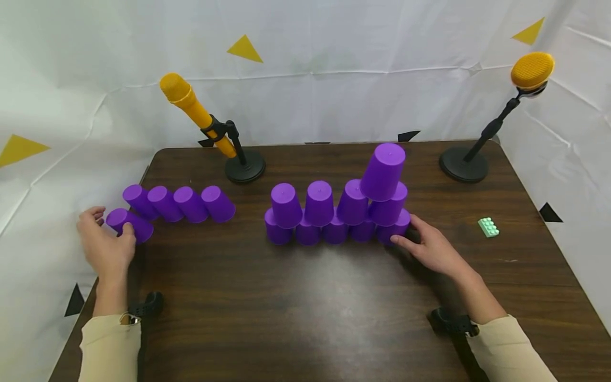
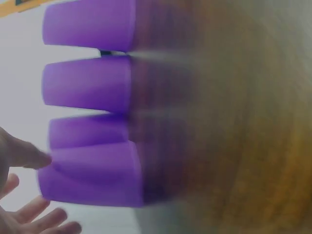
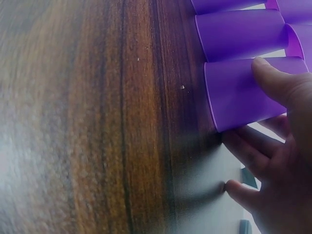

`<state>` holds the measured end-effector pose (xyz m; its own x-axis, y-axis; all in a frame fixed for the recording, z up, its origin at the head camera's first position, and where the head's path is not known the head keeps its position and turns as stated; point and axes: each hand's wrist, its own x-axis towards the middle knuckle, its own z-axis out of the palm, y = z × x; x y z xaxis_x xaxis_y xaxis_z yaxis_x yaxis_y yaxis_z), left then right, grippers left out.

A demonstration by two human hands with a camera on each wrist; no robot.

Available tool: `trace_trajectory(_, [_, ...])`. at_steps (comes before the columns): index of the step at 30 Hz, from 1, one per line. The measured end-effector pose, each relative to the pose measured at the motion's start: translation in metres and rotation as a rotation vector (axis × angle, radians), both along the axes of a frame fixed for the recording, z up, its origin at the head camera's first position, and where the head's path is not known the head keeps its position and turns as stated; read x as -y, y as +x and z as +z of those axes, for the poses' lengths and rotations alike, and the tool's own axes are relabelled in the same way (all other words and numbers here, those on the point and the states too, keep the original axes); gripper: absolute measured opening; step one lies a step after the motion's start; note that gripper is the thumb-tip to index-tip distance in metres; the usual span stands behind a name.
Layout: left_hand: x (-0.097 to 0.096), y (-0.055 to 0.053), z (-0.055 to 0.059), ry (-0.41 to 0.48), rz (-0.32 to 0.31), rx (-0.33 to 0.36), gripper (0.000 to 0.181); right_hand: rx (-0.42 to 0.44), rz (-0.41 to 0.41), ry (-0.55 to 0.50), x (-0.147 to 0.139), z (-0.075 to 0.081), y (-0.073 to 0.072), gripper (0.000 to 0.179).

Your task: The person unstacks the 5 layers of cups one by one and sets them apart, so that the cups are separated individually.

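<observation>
Upside-down purple cups form a stack: a bottom row of several cups (image 1: 307,233), a second row (image 1: 319,204) on it, and a single cup (image 1: 383,172) on top at the right end. My right hand (image 1: 431,249) holds the bottom row's rightmost cup (image 3: 248,92), thumb on its near side and fingers on its outer side. On the left, my left hand (image 1: 105,244) is around a loose purple cup (image 2: 92,178), with its thumb touching the upper part and its fingers spread beside it. Several more upside-down cups (image 1: 191,205) stand in a row just behind that one.
A yellow microphone (image 1: 193,111) on a black stand is at the back left. Another yellow microphone (image 1: 532,71) stands at the back right. A small mint-green toy brick (image 1: 489,227) lies on the dark wooden table (image 1: 305,307) at the right. White sheeting (image 1: 310,106) surrounds the table.
</observation>
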<state>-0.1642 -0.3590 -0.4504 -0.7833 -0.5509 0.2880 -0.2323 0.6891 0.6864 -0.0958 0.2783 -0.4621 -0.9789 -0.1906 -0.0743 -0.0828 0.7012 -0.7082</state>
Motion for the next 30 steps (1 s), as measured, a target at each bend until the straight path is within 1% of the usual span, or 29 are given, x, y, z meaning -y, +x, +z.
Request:
trace_trajectory(2, [-0.011, 0.001, 0.011, -0.055, 0.012, -0.091, 0.054, -0.001, -0.003, 0.001, 0.0, 0.0, 0.0, 0.072])
trace_trajectory(4, [-0.026, 0.002, 0.022, -0.132, -0.006, -0.21, 0.048, -0.001, -0.007, 0.004, 0.0, 0.001, 0.0, 0.071])
trace_trajectory(6, [-0.044, 0.002, 0.034, -0.208, -0.052, -0.325, 0.044, -0.001, -0.008, 0.006, 0.0, 0.001, -0.001, 0.07])
trace_trajectory(7, [-0.054, 0.001, 0.04, -0.24, -0.085, -0.384, 0.042, -0.002, -0.008, 0.006, 0.0, 0.001, -0.001, 0.07])
trace_trajectory(9, [-0.079, 0.001, 0.052, -0.281, -0.174, -0.489, 0.039, -0.003, -0.006, 0.007, 0.0, 0.001, -0.001, 0.07])
trace_trajectory(11, [-0.109, 0.002, 0.063, -0.29, -0.283, -0.573, 0.037, -0.004, -0.005, 0.008, 0.001, 0.001, 0.0, 0.07])
trace_trajectory(12, [-0.126, 0.004, 0.068, -0.272, -0.345, -0.608, 0.035, -0.003, -0.005, 0.009, 0.001, 0.001, 0.0, 0.07])
trace_trajectory(14, [-0.162, 0.008, 0.078, -0.246, -0.483, -0.657, 0.034, -0.001, -0.007, 0.012, 0.001, 0.001, 0.0, 0.07])
trace_trajectory(16, [-0.198, 0.014, 0.086, -0.22, -0.631, -0.689, 0.034, 0.002, -0.007, 0.014, 0.001, 0.001, 0.0, 0.07])
trace_trajectory(18, [-0.232, 0.019, 0.093, -0.189, -0.777, -0.701, 0.035, 0.003, -0.005, 0.015, 0.001, 0.001, -0.001, 0.07])
trace_trajectory(20, [-0.262, 0.023, 0.1, -0.163, -0.894, -0.695, 0.039, 0.002, -0.004, 0.013, 0.0, 0.001, -0.001, 0.07])
trace_trajectory(21, [-0.276, 0.024, 0.103, -0.143, -0.941, -0.687, 0.042, 0.001, -0.003, 0.012, 0.0, 0.002, -0.001, 0.07])
trace_trajectory(23, [-0.301, 0.024, 0.107, -0.091, -1.011, -0.665, 0.046, -0.002, -0.003, 0.011, 0.0, 0.002, -0.001, 0.07])
trace_trajectory(26, [-0.333, 0.021, 0.11, -0.007, -1.078, -0.623, 0.051, -0.001, -0.002, 0.011, 0.0, 0.002, -0.002, 0.07])
trace_trajectory(30, [-0.364, 0.017, 0.108, 0.071, -1.161, -0.564, 0.054, 0.001, 0.003, 0.001, 0.0, 0.001, -0.002, 0.07])
